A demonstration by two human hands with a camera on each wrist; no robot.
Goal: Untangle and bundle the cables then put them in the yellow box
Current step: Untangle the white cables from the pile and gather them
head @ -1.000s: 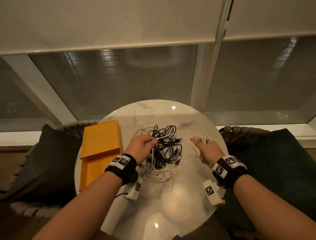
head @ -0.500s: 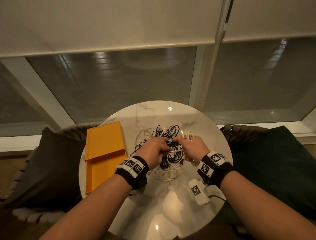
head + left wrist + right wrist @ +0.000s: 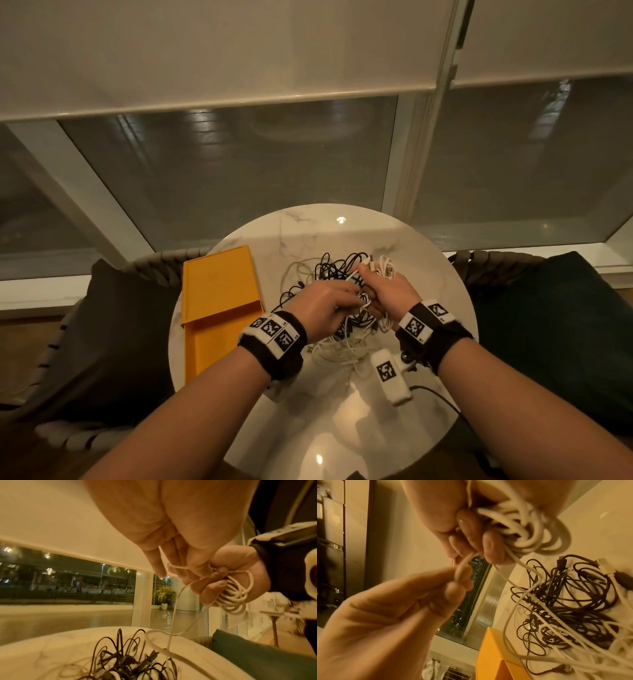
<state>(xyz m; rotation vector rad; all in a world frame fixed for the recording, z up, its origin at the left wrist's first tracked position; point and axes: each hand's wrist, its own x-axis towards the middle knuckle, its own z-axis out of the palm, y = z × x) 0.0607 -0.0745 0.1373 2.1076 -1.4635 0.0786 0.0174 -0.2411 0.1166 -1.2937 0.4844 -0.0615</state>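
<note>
A tangle of black and white cables (image 3: pixel 334 274) lies mid-table on the round marble table (image 3: pixel 308 233). My right hand (image 3: pixel 387 294) grips a small coil of white cable (image 3: pixel 386 270) just above the tangle; in the right wrist view its fingers curl round the coil's loops (image 3: pixel 530 534). My left hand (image 3: pixel 329 301) meets it from the left and pinches the coil's loose white strand (image 3: pixel 462 566) between thumb and fingers. That strand (image 3: pixel 173 615) drops down into the black cables (image 3: pixel 123 662). The yellow box (image 3: pixel 219 294) lies open at the table's left edge.
Woven chairs with dark cushions stand left (image 3: pixel 113 325) and right (image 3: pixel 555 325) of the table. A window and lowered blinds rise behind it. A white tagged device (image 3: pixel 390 377) hangs below my right wrist, and a black wire (image 3: pixel 442 397) runs off the table's right edge.
My hands have come together over the tangle. The right hand carried its white coil leftwards, and the left hand took hold of the coil's loose strand.
</note>
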